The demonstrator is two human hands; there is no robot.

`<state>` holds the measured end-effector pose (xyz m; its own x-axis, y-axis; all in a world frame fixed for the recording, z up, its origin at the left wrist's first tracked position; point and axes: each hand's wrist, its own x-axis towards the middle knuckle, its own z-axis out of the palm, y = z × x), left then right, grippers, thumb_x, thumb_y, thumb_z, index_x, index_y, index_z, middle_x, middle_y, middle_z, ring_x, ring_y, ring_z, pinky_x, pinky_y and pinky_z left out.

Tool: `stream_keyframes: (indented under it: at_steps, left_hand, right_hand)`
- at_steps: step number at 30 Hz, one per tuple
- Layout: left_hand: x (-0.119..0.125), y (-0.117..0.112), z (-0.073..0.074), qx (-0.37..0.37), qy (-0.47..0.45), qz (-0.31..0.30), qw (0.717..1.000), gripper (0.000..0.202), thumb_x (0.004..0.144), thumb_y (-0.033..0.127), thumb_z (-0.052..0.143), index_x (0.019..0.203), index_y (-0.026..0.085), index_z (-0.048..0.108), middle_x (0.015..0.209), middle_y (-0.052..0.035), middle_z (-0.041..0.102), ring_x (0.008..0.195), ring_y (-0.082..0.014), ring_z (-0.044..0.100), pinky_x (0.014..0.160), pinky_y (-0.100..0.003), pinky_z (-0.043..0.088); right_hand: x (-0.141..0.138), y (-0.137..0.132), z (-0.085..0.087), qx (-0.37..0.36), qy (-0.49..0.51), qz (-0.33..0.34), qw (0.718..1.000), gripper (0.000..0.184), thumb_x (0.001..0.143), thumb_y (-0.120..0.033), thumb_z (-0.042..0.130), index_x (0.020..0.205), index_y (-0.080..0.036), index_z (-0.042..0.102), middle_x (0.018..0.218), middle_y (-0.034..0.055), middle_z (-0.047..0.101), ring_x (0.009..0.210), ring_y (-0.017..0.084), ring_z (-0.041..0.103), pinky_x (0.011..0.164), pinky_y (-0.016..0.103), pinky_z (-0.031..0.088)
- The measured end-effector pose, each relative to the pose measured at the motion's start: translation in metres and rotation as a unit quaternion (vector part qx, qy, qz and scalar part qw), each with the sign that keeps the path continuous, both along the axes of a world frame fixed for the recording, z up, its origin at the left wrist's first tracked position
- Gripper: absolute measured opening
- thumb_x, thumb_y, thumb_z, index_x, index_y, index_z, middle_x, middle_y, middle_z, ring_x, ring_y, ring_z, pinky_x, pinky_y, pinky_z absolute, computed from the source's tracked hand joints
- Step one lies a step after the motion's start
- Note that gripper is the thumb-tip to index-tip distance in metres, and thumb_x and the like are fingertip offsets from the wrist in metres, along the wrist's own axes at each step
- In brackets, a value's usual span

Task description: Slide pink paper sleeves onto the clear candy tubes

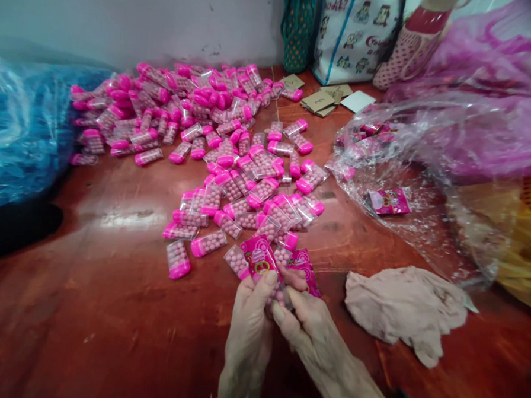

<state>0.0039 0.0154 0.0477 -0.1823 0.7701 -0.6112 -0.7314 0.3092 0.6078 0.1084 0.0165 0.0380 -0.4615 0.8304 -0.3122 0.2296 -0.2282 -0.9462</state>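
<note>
Left hand [250, 307]: it's gripping a pink wrapper [260, 254], the thumb pressing on its lower end.
Right hand [311, 324]: it's pinching a clear container [278, 294] of pink balls, right up against that wrapper; whether the container is sitting inside, I can't tell.
Second wrapper [308, 269]: showing just beyond the fingers; held or lying, I can't tell.
Pile: pink-capped containers [265, 190] are sprawling across the red-brown table [119, 301], running from just past the hands back towards the wall [171, 26].
Right side: a crumpled cloth [402, 307] is lying near the right hand, a clear plastic bag [416, 134] spreading out behind.
Left side: a blue plastic bag [17, 129] is bulging beside the pile.
</note>
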Motion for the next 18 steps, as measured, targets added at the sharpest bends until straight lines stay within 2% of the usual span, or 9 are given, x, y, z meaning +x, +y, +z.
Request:
stream_keyframes:
  at_steps: [4, 8, 12, 15, 18]
  left_hand:
    - [0.006, -0.006, 0.003, -0.007, 0.018, -0.015, 1.0, 0.02, 0.078, 0.025, 0.056, 0.074, 0.01, 0.068, 0.065, -0.0056, 0.065, 0.056, -0.0124, 0.057, 0.054, -0.021, 0.045]
    - [0.002, -0.012, 0.0, -0.025, 0.004, 0.037, 0.999, 0.014, 0.073, 0.025, 0.063, 0.078, 0.012, 0.068, 0.062, -0.003, 0.065, 0.055, -0.0116, 0.058, 0.056, -0.02, 0.047]
    - [-0.007, -0.012, 0.0, -0.004, -0.026, 0.06, 0.998, 0.03, 0.077, 0.038, 0.058, 0.089, 0.012, 0.067, 0.073, -0.0077, 0.069, 0.064, -0.0166, 0.063, 0.063, -0.026, 0.05]
    - [-0.007, -0.01, 0.002, -0.001, -0.008, 0.073, 0.997, 0.026, 0.078, 0.033, 0.057, 0.085, 0.011, 0.068, 0.071, -0.0078, 0.069, 0.063, -0.0168, 0.063, 0.065, -0.028, 0.051]
    - [0.0, -0.011, 0.002, -0.004, 0.014, 0.081, 0.997, 0.026, 0.079, 0.032, 0.056, 0.083, 0.01, 0.069, 0.072, -0.0088, 0.069, 0.068, -0.0182, 0.064, 0.068, -0.029, 0.051]
  right_hand:
    - [0.001, -0.002, -0.003, -0.026, 0.018, 0.014, 0.999, 0.025, 0.085, -0.042, 0.046, 0.079, -0.022, 0.06, 0.061, 0.0005, 0.054, 0.057, 0.015, 0.051, 0.051, 0.023, 0.039]
    - [-0.001, -0.001, 0.0, -0.053, 0.026, 0.011, 0.998, 0.026, 0.085, -0.043, 0.046, 0.075, -0.022, 0.057, 0.059, -0.001, 0.051, 0.052, 0.013, 0.047, 0.048, 0.023, 0.036]
    - [-0.006, 0.005, 0.009, -0.067, 0.031, 0.024, 0.997, 0.028, 0.087, -0.04, 0.043, 0.068, -0.022, 0.053, 0.057, -0.0024, 0.048, 0.052, 0.012, 0.046, 0.049, 0.022, 0.036]
    - [-0.009, 0.007, 0.013, -0.071, 0.029, 0.025, 0.997, 0.029, 0.088, -0.038, 0.041, 0.066, -0.021, 0.049, 0.053, -0.0039, 0.045, 0.051, 0.011, 0.046, 0.05, 0.022, 0.035]
    - [-0.01, 0.005, 0.012, -0.053, -0.012, 0.008, 0.998, 0.028, 0.088, -0.038, 0.042, 0.068, -0.02, 0.05, 0.06, -0.002, 0.051, 0.058, 0.012, 0.05, 0.053, 0.022, 0.037]
